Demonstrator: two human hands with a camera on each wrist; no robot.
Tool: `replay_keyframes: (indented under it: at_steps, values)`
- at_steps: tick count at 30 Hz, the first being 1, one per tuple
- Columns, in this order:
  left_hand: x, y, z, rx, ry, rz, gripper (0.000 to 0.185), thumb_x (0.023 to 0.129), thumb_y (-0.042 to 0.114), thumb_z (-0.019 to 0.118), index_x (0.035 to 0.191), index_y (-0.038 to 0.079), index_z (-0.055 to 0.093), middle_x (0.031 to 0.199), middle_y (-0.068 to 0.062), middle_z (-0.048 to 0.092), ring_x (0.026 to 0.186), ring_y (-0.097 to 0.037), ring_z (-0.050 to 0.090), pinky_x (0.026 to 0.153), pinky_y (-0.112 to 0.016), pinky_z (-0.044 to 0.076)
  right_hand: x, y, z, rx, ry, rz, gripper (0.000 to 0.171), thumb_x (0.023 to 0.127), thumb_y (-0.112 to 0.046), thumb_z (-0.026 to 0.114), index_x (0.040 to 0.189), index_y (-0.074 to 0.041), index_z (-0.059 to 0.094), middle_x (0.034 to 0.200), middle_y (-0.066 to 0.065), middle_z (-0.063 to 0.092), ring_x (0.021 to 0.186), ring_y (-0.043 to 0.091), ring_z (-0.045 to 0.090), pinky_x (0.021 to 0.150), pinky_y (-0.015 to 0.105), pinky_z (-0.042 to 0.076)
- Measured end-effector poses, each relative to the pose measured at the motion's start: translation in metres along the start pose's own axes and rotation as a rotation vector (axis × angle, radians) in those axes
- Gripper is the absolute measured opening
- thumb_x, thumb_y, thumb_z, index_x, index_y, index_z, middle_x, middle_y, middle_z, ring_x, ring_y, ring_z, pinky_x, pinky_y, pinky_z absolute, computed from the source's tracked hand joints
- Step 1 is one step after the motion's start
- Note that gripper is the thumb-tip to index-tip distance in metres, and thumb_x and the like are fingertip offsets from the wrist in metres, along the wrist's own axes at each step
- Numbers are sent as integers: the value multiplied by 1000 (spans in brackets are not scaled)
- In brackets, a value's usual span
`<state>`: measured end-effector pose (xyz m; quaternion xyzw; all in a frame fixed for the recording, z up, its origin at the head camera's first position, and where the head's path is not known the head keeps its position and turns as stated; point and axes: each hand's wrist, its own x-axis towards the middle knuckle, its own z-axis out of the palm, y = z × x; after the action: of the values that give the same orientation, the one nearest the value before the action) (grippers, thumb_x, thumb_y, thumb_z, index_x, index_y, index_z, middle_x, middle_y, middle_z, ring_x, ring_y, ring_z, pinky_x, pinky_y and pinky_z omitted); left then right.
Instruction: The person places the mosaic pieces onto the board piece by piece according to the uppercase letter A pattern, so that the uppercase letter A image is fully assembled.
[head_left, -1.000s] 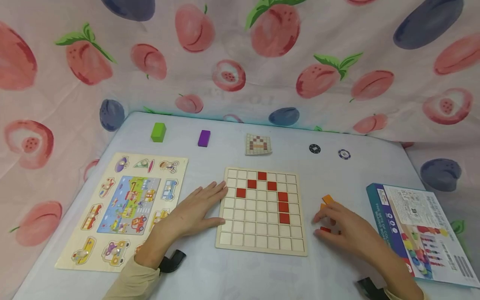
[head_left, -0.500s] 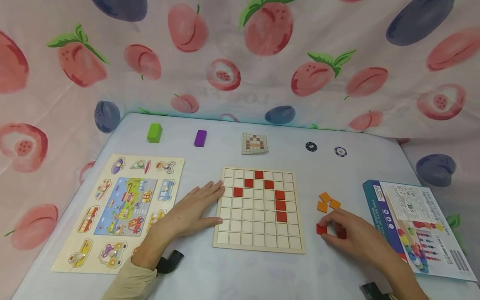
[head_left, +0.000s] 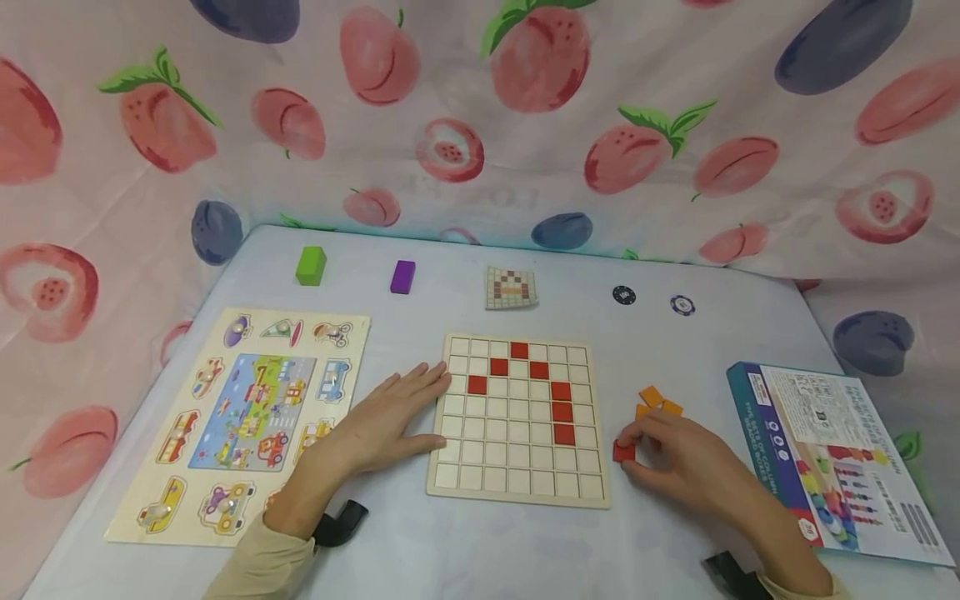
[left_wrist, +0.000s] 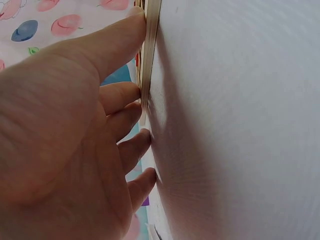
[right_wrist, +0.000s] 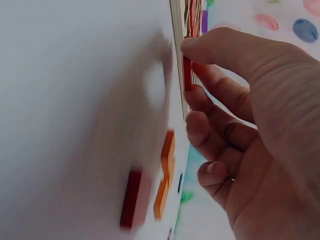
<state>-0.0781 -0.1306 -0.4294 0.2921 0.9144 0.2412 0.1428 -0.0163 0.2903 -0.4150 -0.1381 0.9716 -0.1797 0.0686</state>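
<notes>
A wooden grid board [head_left: 495,457] lies in the middle of the table, with several red tiles [head_left: 564,412] set in its cells. My left hand [head_left: 408,407] lies flat beside it, fingers straight, and its fingertips [left_wrist: 142,92] touch the board's left edge [left_wrist: 151,45]. My right hand [head_left: 628,446] is just right of the board and pinches a red tile [head_left: 623,452] between thumb and fingers. In the right wrist view that red tile [right_wrist: 187,74] is held close to the board's edge. Orange tiles [head_left: 654,399] lie behind the hand, and another red tile [right_wrist: 131,200] rests on the table.
A vehicle puzzle board [head_left: 247,417] lies at the left, a teal box [head_left: 832,454] at the right. Along the back stand a green block [head_left: 311,265], a purple block [head_left: 402,276], a pattern card [head_left: 512,288] and two chips [head_left: 624,295]. Fruit-print cloth hangs all around.
My right hand has pinched a red tile from the loose pile and carried it left, close to the board's right edge. The left hand has stayed put.
</notes>
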Motion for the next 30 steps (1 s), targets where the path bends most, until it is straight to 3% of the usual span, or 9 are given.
replay_keyframes:
  at_steps: [9, 19, 30]
  values:
    - [1, 0, 1, -2, -11, -8, 83, 99, 41, 74, 166, 9, 37, 178, -8, 26, 167, -35, 23, 136, -62, 23, 25, -29, 18, 48, 54, -237, 27, 84, -24, 90, 99, -38, 72, 100, -25, 66, 86, -2, 56, 75, 18, 54]
    - [1, 1, 2, -4, -15, -17, 83, 100, 41, 73, 167, 9, 36, 179, -7, 25, 167, -34, 22, 136, -60, 22, 65, -71, 28, 34, 40, -341, 16, 90, -32, 85, 102, -32, 74, 92, -18, 64, 79, 2, 54, 71, 18, 49]
    - [0, 2, 0, 3, -8, -17, 82, 100, 41, 73, 166, 9, 37, 179, -7, 26, 167, -34, 23, 136, -60, 22, 102, -112, 36, 24, 32, -367, 13, 93, -34, 82, 103, -30, 76, 98, -14, 71, 80, 5, 58, 72, 21, 52]
